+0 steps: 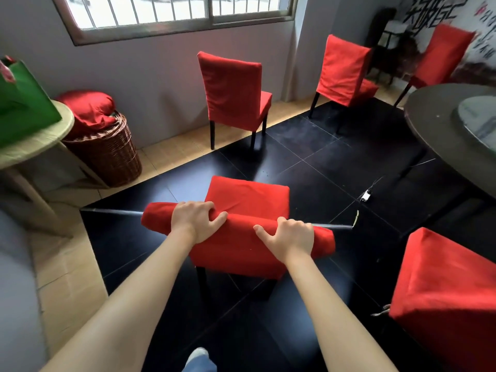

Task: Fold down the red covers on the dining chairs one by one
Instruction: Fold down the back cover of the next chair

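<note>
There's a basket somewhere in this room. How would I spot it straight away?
Start at the barred window and look down to the left, beside the pale round side table. There stands the brown woven wicker basket, the only wicker thing here, with a shiny red fabric bundle heaped on top.
</note>
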